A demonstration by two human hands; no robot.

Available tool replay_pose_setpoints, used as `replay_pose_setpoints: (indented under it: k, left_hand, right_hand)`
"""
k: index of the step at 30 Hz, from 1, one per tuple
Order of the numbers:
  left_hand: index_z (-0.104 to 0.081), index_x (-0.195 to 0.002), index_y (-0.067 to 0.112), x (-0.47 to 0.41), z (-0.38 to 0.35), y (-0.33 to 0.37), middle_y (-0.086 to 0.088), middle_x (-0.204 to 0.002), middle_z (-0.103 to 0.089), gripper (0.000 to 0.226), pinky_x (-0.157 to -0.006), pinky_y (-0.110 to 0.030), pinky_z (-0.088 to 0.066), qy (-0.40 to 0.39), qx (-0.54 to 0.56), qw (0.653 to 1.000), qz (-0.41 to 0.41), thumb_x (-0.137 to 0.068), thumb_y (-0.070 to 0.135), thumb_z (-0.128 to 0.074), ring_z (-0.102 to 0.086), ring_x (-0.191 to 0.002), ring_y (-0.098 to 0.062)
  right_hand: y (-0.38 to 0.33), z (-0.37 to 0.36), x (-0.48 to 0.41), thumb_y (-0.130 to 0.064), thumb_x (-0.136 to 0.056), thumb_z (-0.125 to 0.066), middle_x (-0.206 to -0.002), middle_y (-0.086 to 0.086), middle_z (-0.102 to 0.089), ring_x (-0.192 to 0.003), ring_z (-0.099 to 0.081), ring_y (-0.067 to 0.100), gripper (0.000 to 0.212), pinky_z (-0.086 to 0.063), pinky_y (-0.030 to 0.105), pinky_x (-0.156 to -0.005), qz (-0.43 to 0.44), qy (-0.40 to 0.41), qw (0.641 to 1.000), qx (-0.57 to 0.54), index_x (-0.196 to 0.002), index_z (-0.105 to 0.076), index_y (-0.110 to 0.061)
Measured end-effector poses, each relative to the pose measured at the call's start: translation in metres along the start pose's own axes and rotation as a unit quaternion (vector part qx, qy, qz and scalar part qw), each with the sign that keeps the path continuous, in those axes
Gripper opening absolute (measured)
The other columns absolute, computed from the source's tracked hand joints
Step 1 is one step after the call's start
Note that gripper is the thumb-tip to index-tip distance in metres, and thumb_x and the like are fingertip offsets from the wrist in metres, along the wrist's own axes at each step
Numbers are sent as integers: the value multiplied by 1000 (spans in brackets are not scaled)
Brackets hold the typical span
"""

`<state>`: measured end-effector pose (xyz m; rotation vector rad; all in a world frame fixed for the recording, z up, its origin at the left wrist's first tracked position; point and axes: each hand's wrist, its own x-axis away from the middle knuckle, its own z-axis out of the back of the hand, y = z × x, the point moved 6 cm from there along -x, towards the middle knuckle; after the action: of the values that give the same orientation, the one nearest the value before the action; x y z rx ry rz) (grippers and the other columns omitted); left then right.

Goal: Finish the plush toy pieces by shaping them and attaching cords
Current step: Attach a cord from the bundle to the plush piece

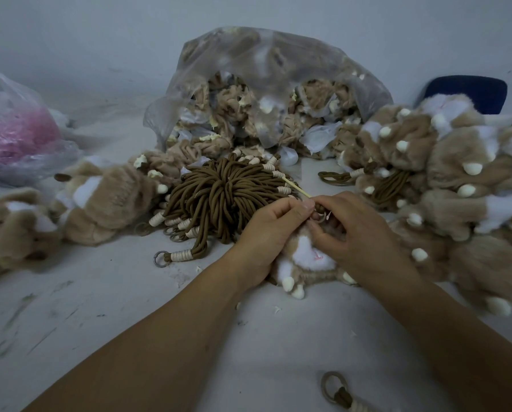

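– Closest to us, what is that at the bottom edge?
– One loose cord [338,392], brown with a ring on its end. It lies on the bench [129,307], well in front of the cord bundle [225,191].
– And the hands?
– They meet just right of the cord bundle, on its near side. Left hand [274,230] has its fingers curled round a plush toy [308,258], tan and white, which rests on the bench under both hands. Right hand [358,230] pinches a cord end [318,209] with a small ring at the top of that toy, fingers bent in tight.
– Is that a thin stick?
– Yes, a pale stick [296,187] pokes out where the two hands meet and slants back over the bundle's right edge. Which hand holds it I cannot tell.
– What lies around the bundle?
– Behind it a clear bag [266,63] gapes open, full of tan plush pieces. To its right is a big heap of plush toys [457,173] with white tips and a few cords among them. To its left are more toys [106,200] on the bench, and further left a bag of pink stuff [16,135]. A grey ring [160,259] on one cord sticks out at the bundle's near left.
– Anything beyond the heap?
– Something dark blue [471,90], far right of the bundle. I cannot tell what it is.
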<state>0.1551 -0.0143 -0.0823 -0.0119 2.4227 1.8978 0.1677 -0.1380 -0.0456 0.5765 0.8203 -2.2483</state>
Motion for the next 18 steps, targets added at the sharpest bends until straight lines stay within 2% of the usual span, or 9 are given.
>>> replay_pose_setpoints:
  k: [5,9,15,18]
  left_hand:
    - [-71,-75,18,0,-1,0,-7,-80,-68,17,-74,-30,-52,-3,8,1000,3,-86,30,-67,-62,-77,-18]
    - [-72,-74,20,1,-2,1,-5,-80,-69,16,-73,-29,-53,-8,13,1000,1,-77,37,-70,-63,-76,-16]
    - [-71,-74,22,0,-1,1,-3,-81,-68,17,-75,-28,-51,1,-8,1000,-14,-86,34,-66,-61,-79,-15]
    - [-73,-72,27,-1,1,2,3,-83,-71,28,-78,-26,-53,23,-23,999,-35,-97,26,-59,-65,-83,-10]
  right_hand:
    - [0,-1,0,-39,-83,-49,-90,-12,-47,-79,-38,-3,45,-33,4,-68,-3,-11,1000,11,-122,-61,-21]
    - [0,0,1,-35,-82,-50,-86,-12,-47,-76,-37,-3,41,-32,2,-69,-3,-3,1000,1,-116,-64,-18]
    - [0,1,1,-24,-79,-57,-79,-14,-46,-72,-40,-2,27,-30,0,-67,-15,13,1000,-18,-104,-66,-17]
    - [1,5,3,-22,-82,-57,-81,-13,-50,-76,-47,-4,22,-33,1,-68,-30,34,999,-29,-103,-65,-20]
